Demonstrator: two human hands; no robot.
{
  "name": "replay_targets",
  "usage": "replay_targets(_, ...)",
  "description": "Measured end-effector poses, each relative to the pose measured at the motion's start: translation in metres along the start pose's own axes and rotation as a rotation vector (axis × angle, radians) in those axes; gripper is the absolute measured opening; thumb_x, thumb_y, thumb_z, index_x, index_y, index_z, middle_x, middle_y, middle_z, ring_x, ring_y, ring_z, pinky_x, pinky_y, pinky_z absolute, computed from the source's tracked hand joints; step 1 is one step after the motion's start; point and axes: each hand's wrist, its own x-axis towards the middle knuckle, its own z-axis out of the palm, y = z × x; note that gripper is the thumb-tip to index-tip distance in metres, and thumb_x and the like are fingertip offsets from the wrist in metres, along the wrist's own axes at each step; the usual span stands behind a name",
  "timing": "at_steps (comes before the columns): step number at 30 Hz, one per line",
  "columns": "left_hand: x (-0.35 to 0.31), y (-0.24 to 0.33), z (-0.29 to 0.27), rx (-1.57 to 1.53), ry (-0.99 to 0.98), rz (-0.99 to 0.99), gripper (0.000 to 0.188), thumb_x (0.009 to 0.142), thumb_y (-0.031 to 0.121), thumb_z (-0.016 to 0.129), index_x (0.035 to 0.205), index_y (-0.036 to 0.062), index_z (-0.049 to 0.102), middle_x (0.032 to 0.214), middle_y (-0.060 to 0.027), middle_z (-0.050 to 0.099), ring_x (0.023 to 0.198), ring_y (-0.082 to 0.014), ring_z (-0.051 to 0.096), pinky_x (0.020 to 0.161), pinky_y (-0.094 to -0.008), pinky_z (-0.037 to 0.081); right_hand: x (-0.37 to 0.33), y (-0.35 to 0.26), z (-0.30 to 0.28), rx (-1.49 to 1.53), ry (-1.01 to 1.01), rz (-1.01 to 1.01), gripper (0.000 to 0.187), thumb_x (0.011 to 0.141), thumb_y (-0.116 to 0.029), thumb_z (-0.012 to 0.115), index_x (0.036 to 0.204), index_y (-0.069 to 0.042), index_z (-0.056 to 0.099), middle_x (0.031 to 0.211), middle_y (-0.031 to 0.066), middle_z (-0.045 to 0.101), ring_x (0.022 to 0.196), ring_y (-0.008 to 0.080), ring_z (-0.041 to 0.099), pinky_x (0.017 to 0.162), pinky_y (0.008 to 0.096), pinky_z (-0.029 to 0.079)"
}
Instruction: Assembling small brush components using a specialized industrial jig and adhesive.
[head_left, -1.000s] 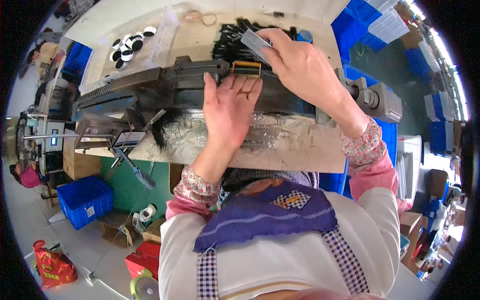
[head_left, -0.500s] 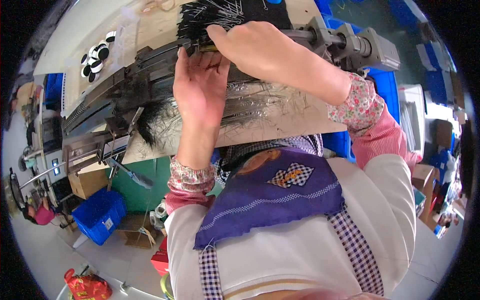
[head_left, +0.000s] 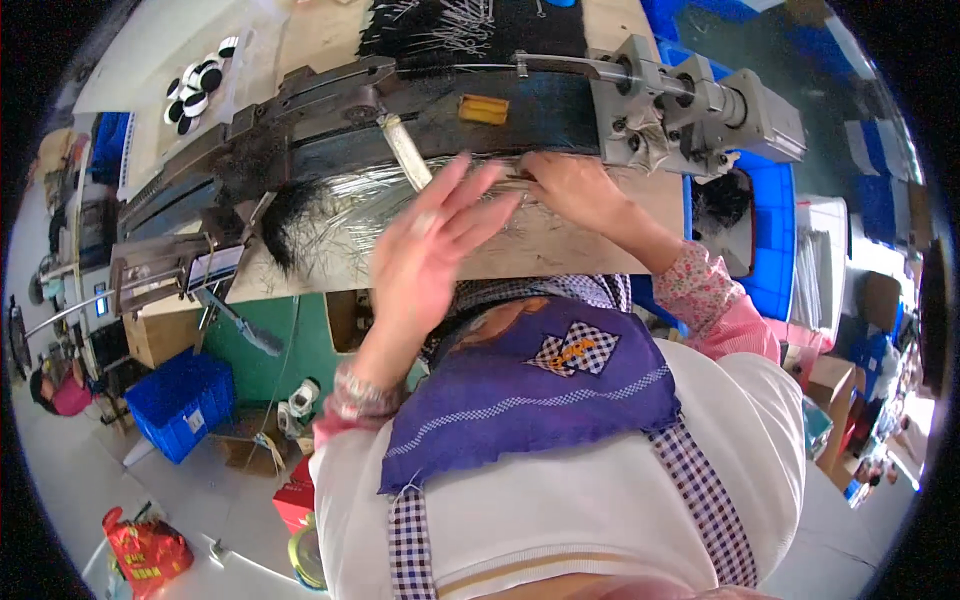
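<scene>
My left hand (head_left: 425, 250) hovers over the front of the bench with its fingers stretched apart, slightly blurred, holding nothing. Close by, my right hand (head_left: 578, 190) is low at the front edge of a dark metal machine (head_left: 330, 120), its fingers curled together at the pile of thin wires (head_left: 365, 205). What those fingers pinch is hidden. A thin metal rod (head_left: 470, 67) runs leftward from the grey spindle (head_left: 625, 75). On the machine bed lies a small yellow block (head_left: 484, 109). A pale lever handle (head_left: 404, 150) slants toward my left hand.
Twisted wire pieces (head_left: 465, 25) lie on a black cloth (head_left: 545, 35) behind the machine. Several black-and-white round pieces (head_left: 195, 90) sit at the far left. Black bristles (head_left: 283, 235) stand left of the wires. A blue bin (head_left: 770, 235) is at the right.
Both hands have come down from the rod toward the front wires. My right hand has drawn back and right; my left has turned over from palm-up. The yellow block and lever handle now show.
</scene>
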Motion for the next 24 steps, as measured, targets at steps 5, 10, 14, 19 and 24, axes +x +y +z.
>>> replay_targets(5,-0.100,0.074,-0.125,2.660,1.138,0.537,0.077,0.081,0.028,0.066,0.146,0.0109,0.028,0.149,-0.0260,0.022,0.138,-0.0464,0.018,0.105,-0.0644,0.022,-0.020,0.004,-0.012,0.046,-0.004,0.041,0.023,0.087,-0.023,0.057,0.102,-0.005,0.055,0.099,0.0141,0.062,0.083,0.0341,0.063,0.070,0.0449,0.051)
replay_targets(10,-0.226,0.128,-0.217,1.919,1.632,0.072,0.080,0.083,0.026,0.065,0.144,-0.0033,0.021,0.113,-0.0316,0.058,0.094,-0.0364,0.065,0.079,-0.0382,0.050,-0.036,0.012,-0.008,0.020,-0.111,-0.002,0.026,0.089,-0.027,0.056,0.108,-0.009,0.052,0.093,0.0123,0.061,0.083,0.0355,0.063,0.066,0.0478,0.052)
replay_targets(14,-0.192,0.097,-0.209,1.717,1.594,0.202,0.080,0.084,0.029,0.067,0.144,-0.0031,0.025,0.098,-0.0242,0.067,0.075,-0.0253,0.070,0.066,-0.0340,0.054,-0.040,0.015,-0.010,0.170,-0.031,-0.035,0.026,0.089,-0.029,0.057,0.099,-0.006,0.056,0.090,0.0132,0.059,0.081,0.0356,0.061,0.067,0.0449,0.051)
replay_targets(19,-0.086,0.053,-0.126,2.408,1.366,0.675,0.060,0.090,0.024,0.060,0.139,-0.0014,0.037,0.135,-0.0252,0.046,0.122,-0.0351,0.050,0.104,-0.0422,0.035,-0.046,-0.002,-0.046,0.323,0.019,0.113,0.025,0.085,-0.026,0.063,0.090,-0.003,0.057,0.085,0.0159,0.056,0.083,0.0367,0.059,0.069,0.0431,0.049)
replay_targets(24,0.000,0.046,0.027,1.651,-0.045,0.706,0.059,0.084,0.021,0.065,0.134,-0.0019,0.042,0.131,-0.0199,0.052,0.127,-0.0363,0.044,0.109,-0.0417,0.029,-0.038,-0.025,-0.105,-0.095,0.244,-0.085,0.020,0.073,-0.005,0.058,0.092,-0.002,0.054,0.090,0.0132,0.055,0.079,0.0357,0.058,0.064,0.0433,0.048)
